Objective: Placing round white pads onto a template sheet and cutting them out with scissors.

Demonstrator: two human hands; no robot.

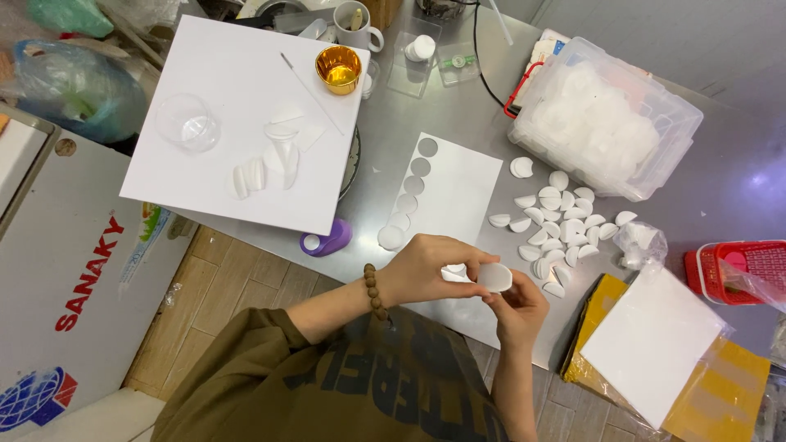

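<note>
Your left hand (pixel 426 266) and right hand (pixel 516 307) pinch one white folded disc (pixel 494 277) between closed fingers above the table's (pixel 458 106) near edge; at two o'clock a pile of folded discs (pixel 561 225) lies finished, while flat discs (pixel 407 200) at eleven o'clock remain.

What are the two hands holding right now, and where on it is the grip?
Both hands pinch one small white folded shell. The left hand grips its left edge; the right hand holds it from below at the lower rim.
</note>
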